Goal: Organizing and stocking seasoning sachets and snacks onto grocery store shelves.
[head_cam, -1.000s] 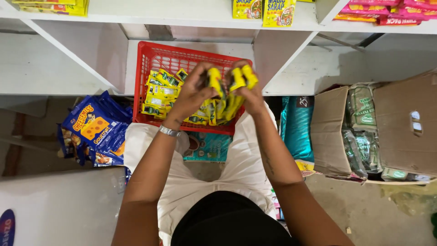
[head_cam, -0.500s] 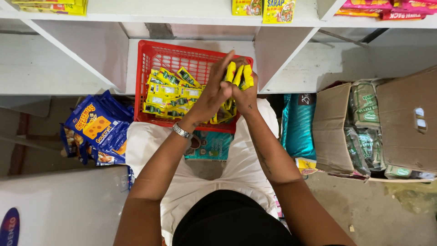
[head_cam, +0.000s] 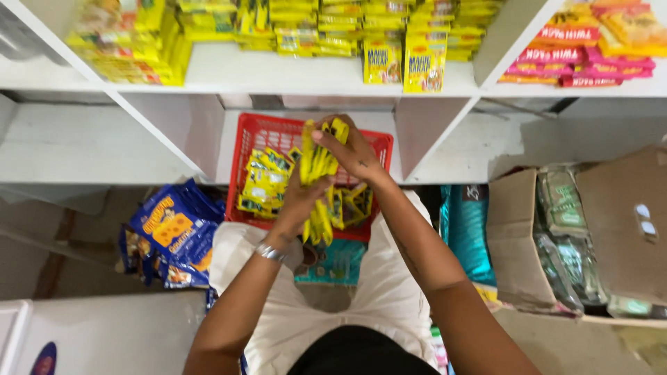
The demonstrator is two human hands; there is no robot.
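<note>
A bunch of yellow sachet packets (head_cam: 316,177) hangs in a strip between both my hands above a red plastic basket (head_cam: 249,142). My right hand (head_cam: 351,149) pinches the top of the bunch. My left hand (head_cam: 299,201), with a metal bracelet on its wrist, grips the bunch lower down. More yellow packets (head_cam: 264,184) lie loose inside the basket, which rests on my lap at the edge of a white shelf (head_cam: 104,142).
The upper shelf (head_cam: 326,73) carries rows of yellow packets, with pink and red packs (head_cam: 590,52) at the right. Blue snack bags (head_cam: 170,232) lie low at the left. An open cardboard box (head_cam: 611,229) of green packs stands at the right, beside a teal bag (head_cam: 469,232).
The view has tilted upward, showing the upper shelf. Both hands have lifted the bunch of yellow packets higher above the basket and brought it together upright.
</note>
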